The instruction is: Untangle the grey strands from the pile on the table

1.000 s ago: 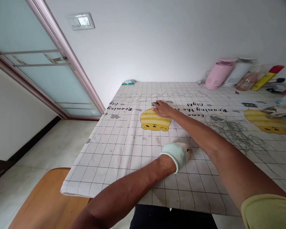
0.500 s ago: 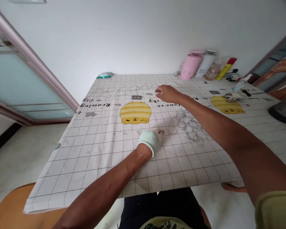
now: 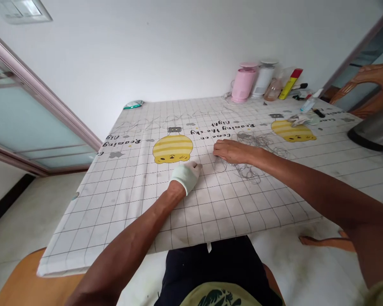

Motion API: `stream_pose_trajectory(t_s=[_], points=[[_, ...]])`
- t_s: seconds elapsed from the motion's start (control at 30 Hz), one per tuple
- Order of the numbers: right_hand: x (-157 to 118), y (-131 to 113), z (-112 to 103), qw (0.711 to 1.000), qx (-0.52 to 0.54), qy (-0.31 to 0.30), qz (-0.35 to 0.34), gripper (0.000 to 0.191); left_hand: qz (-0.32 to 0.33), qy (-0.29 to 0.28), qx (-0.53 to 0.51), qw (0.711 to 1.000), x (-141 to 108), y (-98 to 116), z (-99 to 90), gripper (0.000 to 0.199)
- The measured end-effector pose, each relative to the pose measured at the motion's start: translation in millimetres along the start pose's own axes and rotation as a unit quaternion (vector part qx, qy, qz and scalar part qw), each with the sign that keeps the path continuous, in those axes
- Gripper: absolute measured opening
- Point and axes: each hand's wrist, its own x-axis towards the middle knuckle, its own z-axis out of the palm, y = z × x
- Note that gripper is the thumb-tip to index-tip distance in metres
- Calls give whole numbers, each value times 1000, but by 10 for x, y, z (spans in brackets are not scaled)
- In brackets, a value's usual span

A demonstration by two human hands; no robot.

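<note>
A loose tangle of thin grey wire or thread [image 3: 250, 172] lies on the checked tablecloth [image 3: 210, 199]. My bare right hand [image 3: 231, 151] is at its left edge, with bent fingers closed down on the strands; the fingertips are partly hidden. To the left, my left hand [image 3: 187, 173] wears a pale green and white glove and rests low over the cloth beside a printed yellow bear balloon. Its fingers are drawn together, and whatever they pinch is too small to make out. More thin strands [image 3: 175, 119] run in a zigzag across the back of the table.
Along the wall stand a pink cylinder [image 3: 243, 83], a white cylinder [image 3: 263, 80], a bottle [image 3: 273, 88] and a yellow-red box [image 3: 290, 84]. A crumpled glove or cloth [image 3: 304, 119], a spray bottle [image 3: 311, 102] and a metal pot [image 3: 375, 127] sit right. A green-white packet [image 3: 134, 104] lies back left.
My right hand has come down and nearer from above the printed lettering to the tangle. My left hand stays low over the cloth, slightly further left in view. The camera view has shifted.
</note>
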Motion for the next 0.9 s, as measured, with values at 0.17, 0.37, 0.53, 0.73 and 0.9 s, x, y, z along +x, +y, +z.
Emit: stream_pose_trajectory(t_s=[0.17,0.37,0.53,0.73,0.9], points=[[-50,-26,28,998,-31,34,-31,19,-5,27,-46,999,5,-2,-4,36],[28,-199,-52,992,-57,103,-41,20,18,55,-171,984,-23,9,-139,25],[171,-370,-158,987,-81,129,-58,28,4,-14,-291,957,-65,-30,-206,24],[236,-443,-144,983,-49,169,-50,23,-28,-22,-347,937,-17,-91,-154,22],[112,-421,-192,958,37,284,-8,24,-32,17,-347,937,30,-144,-164,21]])
